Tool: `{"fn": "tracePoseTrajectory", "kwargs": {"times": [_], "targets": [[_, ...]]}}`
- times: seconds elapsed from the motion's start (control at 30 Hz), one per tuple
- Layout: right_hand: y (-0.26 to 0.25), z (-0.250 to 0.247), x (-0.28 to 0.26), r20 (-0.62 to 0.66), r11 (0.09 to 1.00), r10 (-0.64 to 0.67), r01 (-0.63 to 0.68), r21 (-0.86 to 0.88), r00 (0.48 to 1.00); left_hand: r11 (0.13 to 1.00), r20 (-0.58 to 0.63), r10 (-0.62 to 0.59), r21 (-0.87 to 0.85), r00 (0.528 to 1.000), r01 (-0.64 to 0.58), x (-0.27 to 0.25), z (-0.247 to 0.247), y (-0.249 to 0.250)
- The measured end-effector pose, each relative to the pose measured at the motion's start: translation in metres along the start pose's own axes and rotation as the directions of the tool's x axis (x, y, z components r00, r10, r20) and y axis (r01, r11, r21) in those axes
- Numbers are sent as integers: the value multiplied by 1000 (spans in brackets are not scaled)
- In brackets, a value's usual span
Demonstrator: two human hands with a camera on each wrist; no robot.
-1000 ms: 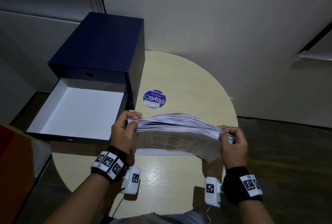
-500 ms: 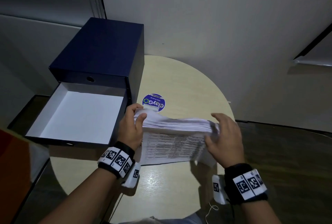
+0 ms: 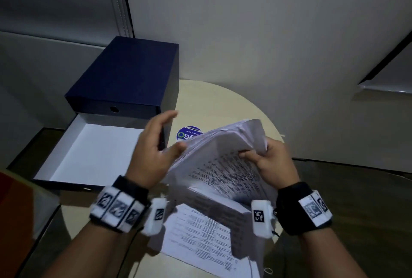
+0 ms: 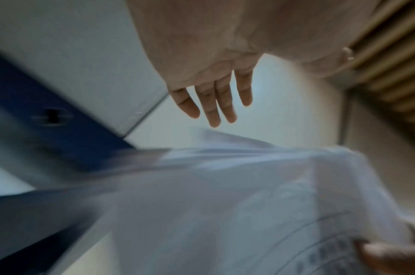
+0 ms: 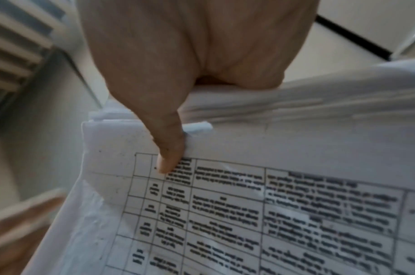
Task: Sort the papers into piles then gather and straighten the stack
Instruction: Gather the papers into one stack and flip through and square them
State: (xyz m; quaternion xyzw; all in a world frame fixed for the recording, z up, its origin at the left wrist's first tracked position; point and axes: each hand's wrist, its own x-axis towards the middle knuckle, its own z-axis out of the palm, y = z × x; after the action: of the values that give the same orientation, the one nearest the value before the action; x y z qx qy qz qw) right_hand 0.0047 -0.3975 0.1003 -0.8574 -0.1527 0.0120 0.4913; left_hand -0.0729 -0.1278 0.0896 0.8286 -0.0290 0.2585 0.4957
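A thick stack of printed papers (image 3: 225, 157) stands tilted up over the round table (image 3: 225, 103), its lower edge on more printed sheets (image 3: 198, 235) lying flat. My right hand (image 3: 267, 157) grips the stack's right side, with the thumb (image 5: 168, 148) pressed on the printed table page (image 5: 284, 208). Beside the stack's left edge, my left hand (image 3: 159, 144) is spread with straight fingers (image 4: 213, 100), the thumb close to or just touching the paper stack (image 4: 237, 186). The left hand holds nothing.
A dark blue box (image 3: 129, 81) stands at the table's left, its white drawer (image 3: 89, 150) pulled out and empty. A round blue sticker (image 3: 188, 133) lies on the table behind the stack. The wall is close behind, with dark floor to the right.
Both hands held the stack nearly flat before. Now the right hand has tipped it up, and the left hand has let go and spread beside its left edge.
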Motion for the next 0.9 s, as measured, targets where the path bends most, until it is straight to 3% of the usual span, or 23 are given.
{"fn": "tracePoseTrajectory", "kwargs": {"times": [0.13,0.27,0.37,0.47,0.53,0.6,0.7,0.9], "targets": [[13,-6,-1,20,997,53,-54,47,998,973,68,-229,57,971,225,-49,-6,-26],[9,2,5,35,999,22,-23,23,999,958,126,-271,130,954,255,-76,3,-38],[4,13,13,78,998,4,1,-69,997,934,79,-304,224,949,280,-89,11,-42],[4,26,23,70,978,-21,35,-208,997,916,20,-195,362,981,174,-98,22,-50],[6,33,31,53,959,-15,30,-281,998,909,165,-107,416,980,29,-99,34,-62],[7,39,39,69,943,-3,26,-332,998,902,392,-91,422,915,-91,-94,54,-76],[4,47,46,124,913,41,13,-408,991,851,580,-110,475,807,-225,-78,98,-89],[2,49,51,184,910,92,-7,-415,979,674,673,-340,662,657,-329,-57,149,-102]]}}
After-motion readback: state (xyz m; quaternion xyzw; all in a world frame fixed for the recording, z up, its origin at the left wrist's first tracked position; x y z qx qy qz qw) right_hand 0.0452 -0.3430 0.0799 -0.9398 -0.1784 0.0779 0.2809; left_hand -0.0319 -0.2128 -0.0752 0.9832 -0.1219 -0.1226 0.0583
